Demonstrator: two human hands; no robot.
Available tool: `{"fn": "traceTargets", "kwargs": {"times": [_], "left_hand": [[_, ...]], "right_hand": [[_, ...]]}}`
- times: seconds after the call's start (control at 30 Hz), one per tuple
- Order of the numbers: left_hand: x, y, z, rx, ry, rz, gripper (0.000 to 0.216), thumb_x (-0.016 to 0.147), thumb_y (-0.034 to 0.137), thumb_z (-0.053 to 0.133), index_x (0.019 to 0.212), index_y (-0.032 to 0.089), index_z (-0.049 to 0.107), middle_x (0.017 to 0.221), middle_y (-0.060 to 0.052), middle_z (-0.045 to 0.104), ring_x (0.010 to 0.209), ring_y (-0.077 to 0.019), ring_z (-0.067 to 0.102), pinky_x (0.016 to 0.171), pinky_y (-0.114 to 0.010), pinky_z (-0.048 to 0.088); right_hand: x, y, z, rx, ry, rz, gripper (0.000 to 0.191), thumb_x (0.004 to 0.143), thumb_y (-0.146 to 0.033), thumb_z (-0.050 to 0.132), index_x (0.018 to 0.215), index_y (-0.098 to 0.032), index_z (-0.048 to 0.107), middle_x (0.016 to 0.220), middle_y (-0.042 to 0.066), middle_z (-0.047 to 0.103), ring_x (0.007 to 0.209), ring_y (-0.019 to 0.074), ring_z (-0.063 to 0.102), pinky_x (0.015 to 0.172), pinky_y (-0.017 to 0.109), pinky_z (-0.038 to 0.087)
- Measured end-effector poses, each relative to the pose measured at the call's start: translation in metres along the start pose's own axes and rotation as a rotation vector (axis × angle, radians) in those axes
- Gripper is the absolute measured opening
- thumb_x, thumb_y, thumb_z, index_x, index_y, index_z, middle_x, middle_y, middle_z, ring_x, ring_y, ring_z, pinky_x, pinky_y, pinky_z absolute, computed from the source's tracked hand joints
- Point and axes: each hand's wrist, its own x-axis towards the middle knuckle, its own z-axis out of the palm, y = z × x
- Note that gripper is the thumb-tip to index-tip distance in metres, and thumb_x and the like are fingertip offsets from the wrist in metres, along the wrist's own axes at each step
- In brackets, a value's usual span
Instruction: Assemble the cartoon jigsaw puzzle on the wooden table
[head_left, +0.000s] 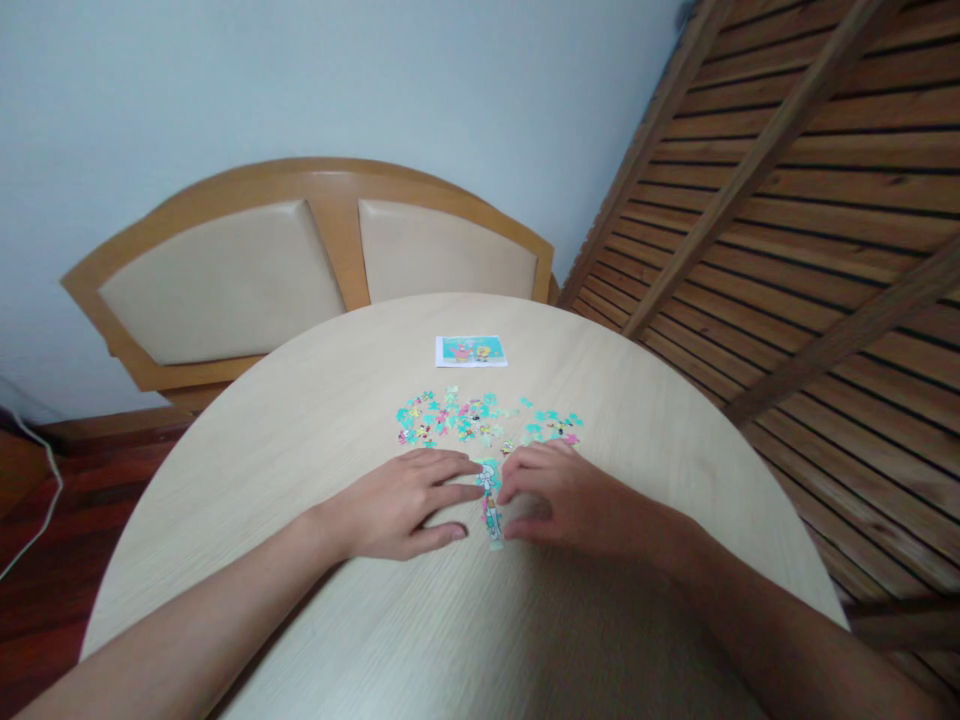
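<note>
A narrow strip of joined jigsaw pieces [492, 515] lies on the round wooden table [360, 640], running away from me between my hands. My left hand [412, 500] rests at its left side, fingers stretched and apart, with the fingertips at the strip's upper left edge. On the other side my right hand [559, 495] is curved, thumb apart from the fingers, its fingertips by the strip's right edge. Neither hand grips anything that I can see. Just beyond are many loose jigsaw pieces [469, 418], mostly turquoise with some pink and yellow.
A picture card [472, 350] with pink and yellow cartoon figures lies near the table's far side. Behind the table stands a wooden bench with padded back panels [232, 280]. A slatted wooden partition [780, 190] rises on the right. A white cable [51, 490] hangs at far left.
</note>
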Motion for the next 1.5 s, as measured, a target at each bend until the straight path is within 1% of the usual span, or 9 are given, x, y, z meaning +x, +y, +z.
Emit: {"fn": "traceTargets", "kwargs": {"times": [0.1,0.2,0.4,0.7,0.83,0.97,1.1,1.33,1.5], "left_hand": [[0.0,0.0,0.0,0.001,-0.01,-0.008,0.043,0.101,0.043,0.054,0.139,0.023,0.056,0.145,-0.013,0.056,0.131,-0.0306,0.055,0.11,-0.048,0.046],[0.0,0.0,-0.001,-0.001,-0.016,-0.003,0.043,0.101,0.043,0.054,0.14,0.024,0.056,0.146,-0.013,0.056,0.132,-0.0302,0.054,0.11,-0.047,0.045],[0.001,0.003,-0.003,-0.02,-0.014,0.028,0.041,0.1,0.041,0.056,0.136,0.022,0.059,0.142,-0.013,0.059,0.131,-0.0298,0.056,0.11,-0.048,0.046],[0.002,0.006,-0.003,-0.095,0.003,0.041,0.039,0.101,0.039,0.054,0.135,0.022,0.059,0.141,-0.013,0.06,0.128,-0.0288,0.058,0.109,-0.046,0.048],[0.003,0.007,-0.002,-0.107,0.008,0.044,0.038,0.101,0.038,0.054,0.135,0.022,0.06,0.139,-0.013,0.061,0.128,-0.0282,0.057,0.109,-0.045,0.048],[0.003,0.007,-0.006,-0.1,0.027,0.041,0.04,0.098,0.04,0.057,0.134,0.022,0.061,0.136,-0.013,0.062,0.125,-0.0285,0.059,0.107,-0.045,0.049],[-0.003,-0.004,-0.019,-0.018,0.101,-0.079,0.032,0.102,0.038,0.05,0.125,0.022,0.065,0.125,-0.01,0.067,0.113,-0.0247,0.065,0.099,-0.042,0.053],[-0.027,-0.044,-0.03,0.173,0.152,-0.462,0.029,0.102,0.037,0.046,0.112,0.022,0.069,0.114,-0.008,0.07,0.103,-0.025,0.066,0.088,-0.041,0.055],[-0.032,-0.053,-0.026,0.139,0.102,-0.526,0.03,0.101,0.038,0.045,0.108,0.021,0.069,0.111,-0.009,0.069,0.102,-0.0261,0.065,0.087,-0.041,0.055]], "right_hand": [[0.001,0.017,-0.006,-0.128,0.135,0.137,0.015,0.098,-0.033,0.062,0.102,-0.022,0.073,0.107,0.006,0.072,0.105,0.0248,0.064,0.095,0.043,0.039],[0.001,0.032,-0.004,-0.16,0.204,0.164,0.021,0.097,-0.029,0.062,0.114,-0.024,0.072,0.116,0.008,0.07,0.112,0.0256,0.062,0.095,0.042,0.041],[0.002,0.041,0.004,-0.207,0.116,0.149,0.026,0.099,-0.033,0.059,0.119,-0.03,0.073,0.126,0.008,0.068,0.117,0.0276,0.06,0.098,0.047,0.04],[0.003,0.05,0.0,-0.241,0.206,0.277,0.023,0.095,-0.033,0.059,0.109,-0.021,0.073,0.119,0.01,0.071,0.112,0.0287,0.062,0.096,0.048,0.044],[0.007,0.049,0.006,-0.214,0.243,0.259,0.035,0.097,-0.037,0.057,0.126,-0.02,0.066,0.131,0.013,0.067,0.122,0.0293,0.057,0.102,0.049,0.043],[0.01,0.044,0.012,-0.179,0.106,0.18,0.05,0.102,-0.047,0.05,0.145,-0.024,0.054,0.154,0.01,0.051,0.142,0.0326,0.041,0.115,0.056,0.03],[0.009,0.043,0.012,-0.163,0.039,0.179,0.051,0.102,-0.049,0.048,0.146,-0.025,0.055,0.156,0.008,0.049,0.147,0.0345,0.034,0.118,0.06,0.025],[0.007,0.051,0.007,-0.211,0.114,0.204,0.046,0.1,-0.045,0.053,0.138,-0.02,0.062,0.149,0.012,0.056,0.144,0.035,0.04,0.116,0.057,0.031],[0.006,0.051,0.009,-0.199,0.108,0.207,0.049,0.099,-0.045,0.054,0.141,-0.02,0.059,0.15,0.013,0.054,0.144,0.0348,0.04,0.117,0.057,0.031]]}}
